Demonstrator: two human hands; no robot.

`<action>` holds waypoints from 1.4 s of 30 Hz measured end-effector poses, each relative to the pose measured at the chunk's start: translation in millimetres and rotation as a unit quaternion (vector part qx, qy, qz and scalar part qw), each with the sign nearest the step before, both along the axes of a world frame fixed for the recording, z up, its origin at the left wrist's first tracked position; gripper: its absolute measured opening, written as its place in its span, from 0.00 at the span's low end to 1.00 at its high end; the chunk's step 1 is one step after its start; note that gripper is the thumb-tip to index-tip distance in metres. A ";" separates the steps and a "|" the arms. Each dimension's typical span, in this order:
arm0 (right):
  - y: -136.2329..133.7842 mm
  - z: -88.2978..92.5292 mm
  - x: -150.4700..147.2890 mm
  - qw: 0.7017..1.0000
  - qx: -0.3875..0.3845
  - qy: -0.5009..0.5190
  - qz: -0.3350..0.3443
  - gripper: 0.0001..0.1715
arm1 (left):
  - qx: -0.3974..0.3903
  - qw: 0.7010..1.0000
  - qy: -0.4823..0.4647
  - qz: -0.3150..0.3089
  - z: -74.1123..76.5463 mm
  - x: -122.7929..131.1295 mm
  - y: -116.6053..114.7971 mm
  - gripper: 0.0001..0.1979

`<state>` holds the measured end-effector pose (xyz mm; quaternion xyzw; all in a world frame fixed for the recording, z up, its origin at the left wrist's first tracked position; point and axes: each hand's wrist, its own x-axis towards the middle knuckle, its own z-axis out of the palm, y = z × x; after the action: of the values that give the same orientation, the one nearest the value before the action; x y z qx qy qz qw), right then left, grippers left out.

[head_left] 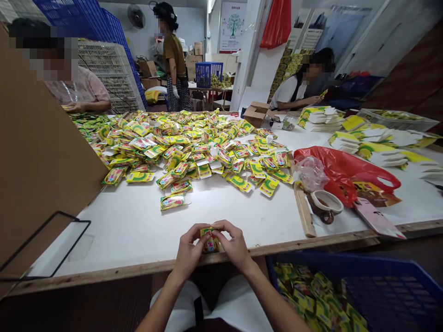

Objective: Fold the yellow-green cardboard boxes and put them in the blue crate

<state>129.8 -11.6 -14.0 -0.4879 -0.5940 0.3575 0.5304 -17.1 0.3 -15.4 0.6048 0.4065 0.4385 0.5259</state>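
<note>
One white table [138, 226] carries a wide yellow-green pile [194, 147], and a single packet [211, 240] of the same kind is held over the table's near edge, between both hands. We judge the packet light, thin and easily creased, with a glossy face that may slip, so we would take it by its side edges and corners rather than the printed face. Our left hand [188, 253] and right hand [235, 249] are curled with wrists low, thumbs and forefingers pinching the packet's top corners, its face toward us.
</note>
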 end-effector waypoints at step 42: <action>22.4 1.0 0.4 0.997 -0.047 -0.009 0.055 0.09 | 0.003 0.998 0.052 0.015 7.1 -16.3 26.6 0.12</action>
<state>130.2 10.8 -13.0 -0.4821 -0.6072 0.4090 0.4813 -33.4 27.0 -8.3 0.6224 0.4413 0.4157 0.4950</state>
